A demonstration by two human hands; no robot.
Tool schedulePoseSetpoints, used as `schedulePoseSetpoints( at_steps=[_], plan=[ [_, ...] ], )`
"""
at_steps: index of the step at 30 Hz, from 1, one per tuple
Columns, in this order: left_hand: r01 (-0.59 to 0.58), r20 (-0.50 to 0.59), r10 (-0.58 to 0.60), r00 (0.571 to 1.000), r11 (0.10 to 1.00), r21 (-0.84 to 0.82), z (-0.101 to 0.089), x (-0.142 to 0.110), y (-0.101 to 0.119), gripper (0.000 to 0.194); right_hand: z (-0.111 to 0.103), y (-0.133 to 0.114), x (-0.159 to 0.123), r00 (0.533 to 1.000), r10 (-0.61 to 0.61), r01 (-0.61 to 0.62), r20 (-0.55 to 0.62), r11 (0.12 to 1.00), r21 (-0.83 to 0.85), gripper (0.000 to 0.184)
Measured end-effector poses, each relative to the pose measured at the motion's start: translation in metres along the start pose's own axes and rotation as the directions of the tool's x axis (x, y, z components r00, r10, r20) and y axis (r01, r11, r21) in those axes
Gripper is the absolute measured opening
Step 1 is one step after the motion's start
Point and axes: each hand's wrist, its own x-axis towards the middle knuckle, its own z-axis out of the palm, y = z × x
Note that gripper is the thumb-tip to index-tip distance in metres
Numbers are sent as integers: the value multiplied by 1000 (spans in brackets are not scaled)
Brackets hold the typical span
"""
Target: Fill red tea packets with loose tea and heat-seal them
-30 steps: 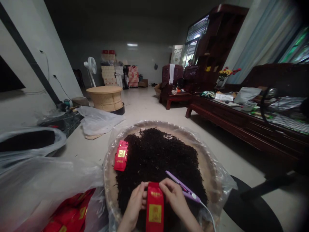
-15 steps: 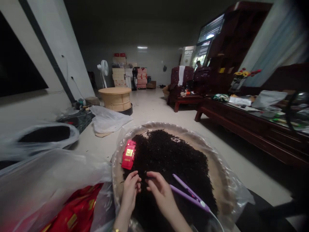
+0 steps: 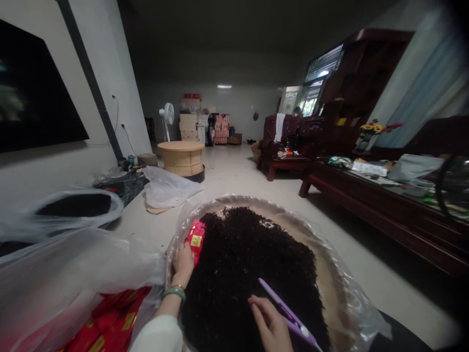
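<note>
The left hand (image 3: 182,265) has moved out to the left edge of the loose dark tea (image 3: 249,278), touching a red packet (image 3: 196,242) on the plastic-lined round tray (image 3: 326,254), grip unclear, its gold label unreadable. The open right hand (image 3: 269,325) lies just beside a purple flat iron (image 3: 287,313).

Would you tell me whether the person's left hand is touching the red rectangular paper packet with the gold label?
Touching: the head view shows the left hand against the lower end of the red packet, with no gap.
</note>
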Motion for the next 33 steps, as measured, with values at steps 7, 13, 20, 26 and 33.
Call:
schedulePoseSetpoints(
  at_steps=[7, 13, 20, 26, 33],
  plan=[
    [-66, -7, 67, 998, 988, 140, 7, -1, -1, 32, 13, 15, -2, 987, -151, 141, -57, 979, -149, 32],
    [-78, 16, 77, 997, 994, 75, 11, 8, -5, 17, -10, 33, -9, 932, -238, 74, -273, 863, -499, 29],
    [-75, 47, 76, 996, 997, -13, 4, 16, -9, 15, -51, 71, -12, 986, -121, 15, -117, 758, -652, 54],
    [-60, -91, 56, 994, 997, -42, -18, 4, -17, 29, -91, 100, 3, 985, -124, 22, -117, 776, -630, 44],
    [-238, -67, 246, 967, 775, -586, -19, -38, -4, 26, -79, 79, 18, 958, -122, -14, -261, 885, -465, 40]
  ],
)
